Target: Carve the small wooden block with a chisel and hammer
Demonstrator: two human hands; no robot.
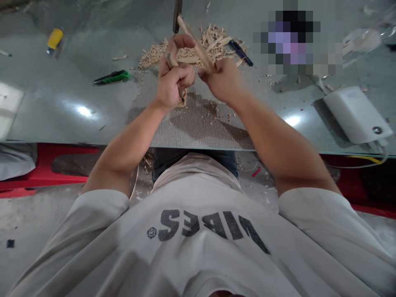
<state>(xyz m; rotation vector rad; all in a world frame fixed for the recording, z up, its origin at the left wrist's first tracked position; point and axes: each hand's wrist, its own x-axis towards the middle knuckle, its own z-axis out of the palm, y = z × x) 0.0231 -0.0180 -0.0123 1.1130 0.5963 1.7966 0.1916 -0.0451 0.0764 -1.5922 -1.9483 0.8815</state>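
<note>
My right hand [224, 80] is closed round the lower end of a wooden handle [198, 43], which slants up and left to a dark metal head [177, 16]. To its left, my left hand [173, 76] grips a thin rod-like tool [171, 60] with a dark lower tip. That tip rests at a small wooden piece [183, 99], mostly hidden beside the hand. Behind both hands lies a heap of pale wood shavings [213, 39], with a dark blue pen-like tool [241, 53] at its right side.
On the grey table [71, 95] lie a green cutter [111, 77] and a yellow-handled object [55, 39] at the left. A white box [357, 115] with a cable stands at the right, below a pixelated area. Red seats [46, 165] show below the table edge.
</note>
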